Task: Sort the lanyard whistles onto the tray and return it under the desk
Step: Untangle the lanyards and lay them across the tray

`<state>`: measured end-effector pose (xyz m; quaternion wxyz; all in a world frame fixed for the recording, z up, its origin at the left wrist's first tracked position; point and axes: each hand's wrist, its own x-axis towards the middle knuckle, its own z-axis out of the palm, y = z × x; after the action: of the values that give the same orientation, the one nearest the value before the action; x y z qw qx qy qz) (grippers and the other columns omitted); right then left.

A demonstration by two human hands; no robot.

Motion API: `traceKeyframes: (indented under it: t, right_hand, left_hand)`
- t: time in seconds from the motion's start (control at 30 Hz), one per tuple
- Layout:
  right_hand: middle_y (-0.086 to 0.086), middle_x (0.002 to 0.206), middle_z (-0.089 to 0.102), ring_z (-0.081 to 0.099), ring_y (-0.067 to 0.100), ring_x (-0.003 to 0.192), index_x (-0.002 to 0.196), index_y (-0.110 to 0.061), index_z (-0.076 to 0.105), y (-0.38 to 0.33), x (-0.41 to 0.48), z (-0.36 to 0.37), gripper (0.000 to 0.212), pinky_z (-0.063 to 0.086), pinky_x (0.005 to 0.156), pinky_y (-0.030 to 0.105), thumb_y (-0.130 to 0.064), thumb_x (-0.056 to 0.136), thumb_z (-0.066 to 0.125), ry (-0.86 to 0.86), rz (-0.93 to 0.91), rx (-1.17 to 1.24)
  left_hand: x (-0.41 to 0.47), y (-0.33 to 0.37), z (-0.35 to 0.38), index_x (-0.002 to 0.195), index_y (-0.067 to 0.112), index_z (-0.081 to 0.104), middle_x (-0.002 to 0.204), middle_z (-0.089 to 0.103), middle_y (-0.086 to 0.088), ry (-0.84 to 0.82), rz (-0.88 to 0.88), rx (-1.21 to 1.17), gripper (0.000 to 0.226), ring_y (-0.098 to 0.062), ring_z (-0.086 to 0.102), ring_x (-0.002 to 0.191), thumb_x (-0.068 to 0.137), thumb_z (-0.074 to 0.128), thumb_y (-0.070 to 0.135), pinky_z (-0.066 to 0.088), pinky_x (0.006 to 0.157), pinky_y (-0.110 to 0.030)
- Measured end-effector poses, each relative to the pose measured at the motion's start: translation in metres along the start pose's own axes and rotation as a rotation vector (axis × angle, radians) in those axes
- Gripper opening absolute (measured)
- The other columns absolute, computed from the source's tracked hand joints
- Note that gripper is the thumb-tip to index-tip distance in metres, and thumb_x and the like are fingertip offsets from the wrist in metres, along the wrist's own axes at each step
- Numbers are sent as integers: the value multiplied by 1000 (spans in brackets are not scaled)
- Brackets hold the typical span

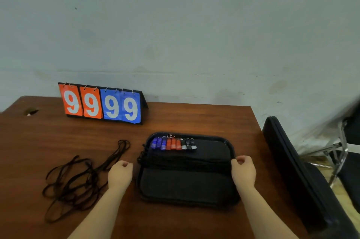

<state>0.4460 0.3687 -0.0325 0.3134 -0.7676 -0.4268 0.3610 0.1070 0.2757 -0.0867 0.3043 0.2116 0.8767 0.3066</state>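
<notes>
Sorting looks done; we judge the return step is next. Left hand beside the tray, fingers curled, holding nothing; right hand at its right rim (grip unclear). Next: lift level. Whistles lined blue, red, black along the far edge. Loose lanyards on the tabletop.

The tray was seen to be black, and on it the whistles were ranged by colour — three blue, three red-orange, three black, some tipped in pale grey. The loose lanyards were black as well. The desk was a reddish-brown wood grain. On the flip scoreboard white nines were shown — two on orange cards, two on blue. The wall was a stained grey-white
</notes>
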Motion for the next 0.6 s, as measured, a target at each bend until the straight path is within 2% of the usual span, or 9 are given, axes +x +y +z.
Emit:
traceKeyframes:
  t: [0.1, 0.17, 0.2, 0.27, 0.37, 0.43, 0.5, 0.57, 0.6]
  right_hand:
    - [1, 97, 59, 56, 8, 74, 109, -15, 57, -9, -15, 30, 15, 41, 57, 22, -15, 94, 58, -166, -155, -166]
    - [2, 106, 59, 56, 8, 81, 107, -18, 57, -14, -28, 53, 15, 43, 67, 20, -15, 93, 60, -272, -263, -267]
    - [0, 106, 58, 55, 5, 83, 105, -20, 58, -16, -35, 64, 14, 42, 68, 18, -16, 93, 61, -327, -316, -305]
    - [-4, 101, 57, 54, 1, 81, 99, -24, 57, -23, -50, 83, 11, 39, 66, 13, -16, 92, 61, -439, -425, -360]
    - [-8, 97, 55, 55, 2, 82, 96, -27, 56, -35, -70, 110, 10, 42, 68, 15, -19, 92, 61, -586, -570, -446]
    - [-9, 97, 55, 56, 4, 82, 95, -28, 56, -43, -81, 126, 9, 44, 70, 16, -20, 92, 61, -652, -652, -498]
    - [-8, 98, 55, 57, 4, 83, 95, -27, 57, -52, -89, 141, 7, 46, 72, 17, -21, 92, 60, -715, -717, -544]
    - [-7, 100, 56, 58, 6, 86, 96, -25, 59, -60, -98, 155, 5, 48, 77, 20, -21, 93, 59, -774, -788, -594]
    - [-5, 101, 56, 58, 8, 87, 97, -23, 60, -64, -101, 161, 5, 48, 79, 20, -21, 93, 58, -794, -823, -618]
  left_hand:
    - [-6, -8, -14, 103, 13, 60, 87, 67, -10, 2, 41, 104, 16, -25, 60, 60, 96, 52, 24, 47, 52, -29]
    - [-9, -16, -23, 113, 13, 59, 110, 60, -12, 20, 110, 228, 22, -23, 59, 59, 96, 52, 25, 45, 53, -28]
    - [-9, -21, -27, 118, 12, 58, 123, 51, -11, 16, 133, 289, 26, -23, 59, 62, 96, 51, 26, 46, 56, -29]
    - [-11, -29, -37, 124, 12, 54, 135, 39, -9, -26, 135, 384, 31, -21, 61, 71, 98, 48, 28, 49, 64, -30]
    - [-11, -40, -52, 123, 13, 55, 124, 52, -6, -99, 84, 499, 32, -20, 62, 84, 98, 46, 31, 54, 73, -34]
    - [-9, -45, -61, 113, 12, 58, 101, 62, -3, -93, 65, 526, 29, -17, 62, 78, 99, 44, 33, 56, 70, -33]
    - [-5, -49, -68, 106, 12, 58, 88, 62, 0, -52, 77, 524, 27, -16, 61, 73, 99, 44, 34, 55, 67, -32]
    - [-2, -48, -71, 110, 13, 55, 93, 59, -1, -1, 121, 499, 25, -16, 60, 72, 99, 44, 32, 52, 60, -30]
    - [1, -47, -72, 111, 13, 53, 102, 57, -2, 16, 152, 490, 22, -16, 60, 72, 99, 44, 30, 50, 59, -29]
